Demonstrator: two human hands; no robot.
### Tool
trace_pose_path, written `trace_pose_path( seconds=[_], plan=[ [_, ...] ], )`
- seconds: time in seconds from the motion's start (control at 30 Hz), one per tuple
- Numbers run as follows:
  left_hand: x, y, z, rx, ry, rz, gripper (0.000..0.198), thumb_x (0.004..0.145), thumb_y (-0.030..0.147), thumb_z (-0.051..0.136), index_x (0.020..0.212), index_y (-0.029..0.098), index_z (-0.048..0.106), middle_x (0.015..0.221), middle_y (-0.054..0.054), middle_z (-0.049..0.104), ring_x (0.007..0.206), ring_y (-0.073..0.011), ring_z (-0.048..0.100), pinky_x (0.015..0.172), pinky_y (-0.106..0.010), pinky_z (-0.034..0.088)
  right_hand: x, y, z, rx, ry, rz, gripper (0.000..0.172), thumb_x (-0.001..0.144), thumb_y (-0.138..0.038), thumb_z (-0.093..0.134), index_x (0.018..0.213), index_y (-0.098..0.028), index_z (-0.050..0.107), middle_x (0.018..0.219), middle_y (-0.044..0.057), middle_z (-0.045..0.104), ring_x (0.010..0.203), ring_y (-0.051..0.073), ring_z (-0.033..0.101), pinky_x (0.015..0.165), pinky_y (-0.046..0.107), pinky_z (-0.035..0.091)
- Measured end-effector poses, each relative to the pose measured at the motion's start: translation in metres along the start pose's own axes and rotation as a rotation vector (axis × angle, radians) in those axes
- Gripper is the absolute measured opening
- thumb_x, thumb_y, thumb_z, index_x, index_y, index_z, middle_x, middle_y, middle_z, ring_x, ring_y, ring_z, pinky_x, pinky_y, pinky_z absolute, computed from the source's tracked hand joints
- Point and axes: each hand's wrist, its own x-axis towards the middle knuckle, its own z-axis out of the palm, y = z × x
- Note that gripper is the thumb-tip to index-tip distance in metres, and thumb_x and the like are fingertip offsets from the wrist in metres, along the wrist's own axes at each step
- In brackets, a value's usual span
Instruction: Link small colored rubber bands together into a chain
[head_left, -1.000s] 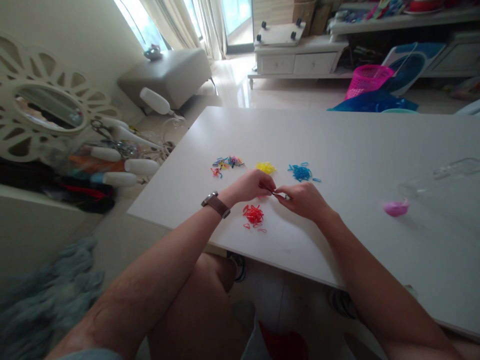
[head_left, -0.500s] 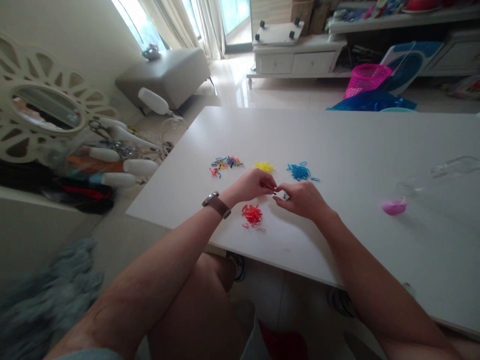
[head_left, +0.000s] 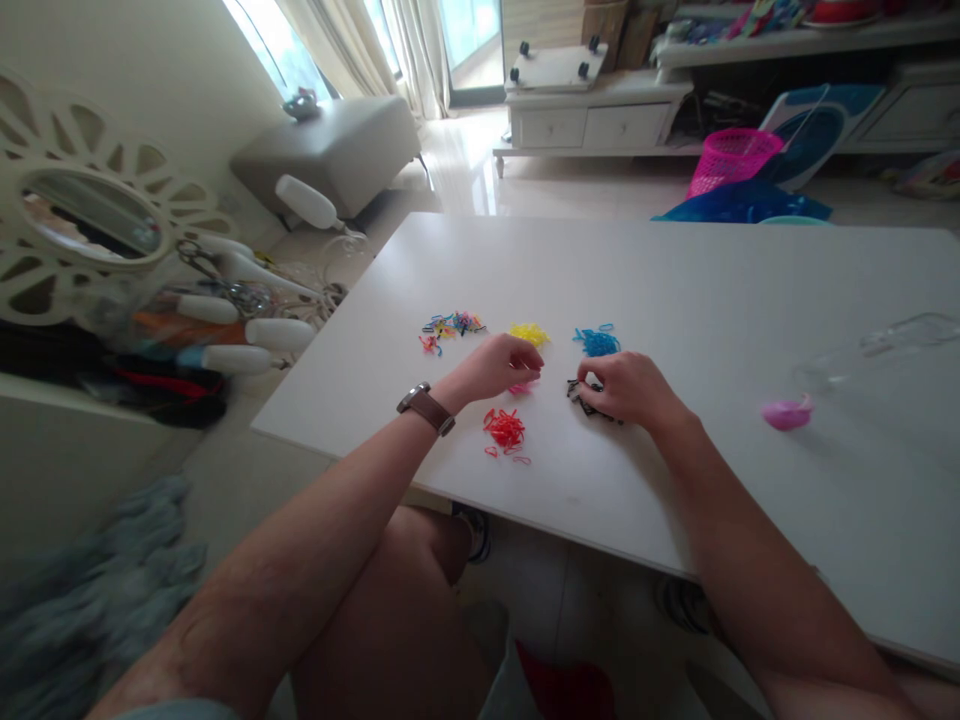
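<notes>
Small rubber bands lie sorted in piles on the white table (head_left: 675, 290): a mixed pile (head_left: 452, 325), a yellow pile (head_left: 529, 333), a blue pile (head_left: 598, 342), a red pile (head_left: 505, 430), and a pink pile (head_left: 517, 387) partly under my left hand. My left hand (head_left: 496, 366), with a brown watch on its wrist, is curled with fingertips pinched over the pink bands. My right hand (head_left: 626, 388) is curled with its fingertips down on a black pile (head_left: 582, 393), which it partly hides. What either pinch holds is too small to make out.
A pink lid-like piece (head_left: 785, 413) and a clear plastic container (head_left: 892, 358) sit on the table's right side. Left of the table are white-handled tools (head_left: 240, 330) and a white oval mirror (head_left: 82, 215). A pink basket (head_left: 731, 157) stands on the floor beyond.
My hands were pinched together at the middle; they have parted. The right hand moved right onto the black pile, and the left drew back slightly over the pink bands.
</notes>
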Motion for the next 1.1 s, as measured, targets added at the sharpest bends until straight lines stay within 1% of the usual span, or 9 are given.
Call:
trace_pose_path(
  seconds=[0.1,0.27,0.43,0.57,0.67,0.77,0.83,1.0,1.1],
  plan=[
    [-0.001,-0.004,-0.002,0.028,0.007,-0.001,0.012,0.081,0.016,0.066,0.087,0.014,0.076,0.082,-0.006,0.075,0.073,-0.0139,0.066,0.067,-0.025,0.051,0.001,0.003,0.002,0.029,0.004,-0.061,0.011,0.079,-0.025,0.061,0.081,-0.022,0.071,0.081,0.004,0.07,0.078,0.021,0.062,0.064,0.032,0.036],
    [-0.003,-0.006,-0.005,0.052,0.015,-0.004,0.013,0.082,0.016,0.065,0.088,0.014,0.076,0.083,-0.006,0.075,0.073,-0.0143,0.065,0.066,-0.025,0.051,0.003,-0.001,0.01,0.181,-0.004,-0.218,0.021,0.079,-0.017,0.058,0.094,-0.021,0.073,0.105,0.007,0.072,0.098,0.025,0.063,0.087,0.035,0.045],
    [-0.004,-0.008,-0.004,0.044,0.021,0.006,0.013,0.082,0.018,0.065,0.087,0.014,0.076,0.082,-0.007,0.075,0.071,-0.014,0.065,0.065,-0.025,0.05,0.003,-0.002,0.01,0.23,-0.083,-0.249,0.017,0.079,-0.014,0.057,0.079,-0.021,0.073,0.09,0.005,0.073,0.085,0.021,0.064,0.082,0.034,0.046],
    [-0.003,-0.012,-0.009,0.047,0.037,-0.013,0.013,0.08,0.018,0.066,0.086,0.014,0.077,0.079,-0.005,0.074,0.07,-0.0139,0.065,0.065,-0.025,0.05,0.003,-0.003,0.007,0.225,-0.054,-0.283,0.016,0.081,-0.015,0.058,0.076,-0.021,0.072,0.083,0.005,0.071,0.084,0.022,0.063,0.08,0.034,0.046],
    [-0.007,-0.02,-0.03,0.116,0.226,-0.182,0.012,0.075,0.015,0.067,0.081,0.014,0.077,0.078,-0.005,0.074,0.072,-0.0152,0.066,0.067,-0.025,0.05,0.003,-0.004,0.006,0.225,0.012,-0.271,0.014,0.083,-0.017,0.058,0.079,-0.02,0.071,0.086,0.006,0.071,0.088,0.023,0.062,0.083,0.036,0.046],
    [-0.017,-0.035,-0.058,0.247,0.557,-0.444,0.016,0.073,0.015,0.067,0.085,0.014,0.078,0.08,-0.007,0.075,0.072,-0.0167,0.066,0.068,-0.026,0.049,0.003,-0.005,0.006,0.221,0.052,-0.273,0.012,0.085,-0.019,0.059,0.081,-0.02,0.071,0.087,0.007,0.071,0.089,0.023,0.062,0.085,0.036,0.046],
    [-0.027,-0.05,-0.072,0.296,0.629,-0.536,0.021,0.072,0.017,0.069,0.09,0.014,0.079,0.084,-0.007,0.075,0.075,-0.0175,0.066,0.071,-0.026,0.049,0.003,-0.006,0.006,0.219,0.059,-0.281,0.012,0.087,-0.021,0.06,0.081,-0.02,0.071,0.087,0.007,0.07,0.088,0.023,0.061,0.084,0.037,0.046],
    [-0.042,-0.081,-0.073,0.337,0.503,-0.586,0.037,0.069,0.017,0.071,0.104,0.015,0.079,0.091,-0.007,0.076,0.083,-0.0193,0.067,0.075,-0.025,0.049,0.003,-0.009,0.006,0.23,0.051,-0.281,0.013,0.088,-0.023,0.06,0.081,-0.02,0.071,0.085,0.007,0.069,0.088,0.023,0.061,0.083,0.036,0.046],
    [-0.041,-0.092,-0.067,0.361,0.492,-0.558,0.033,0.07,0.018,0.07,0.102,0.014,0.08,0.098,-0.009,0.076,0.084,-0.0195,0.067,0.079,-0.026,0.05,0.003,-0.009,0.006,0.236,0.049,-0.278,0.012,0.087,-0.023,0.061,0.081,-0.02,0.071,0.085,0.007,0.069,0.088,0.023,0.061,0.082,0.036,0.046]
  ],
)
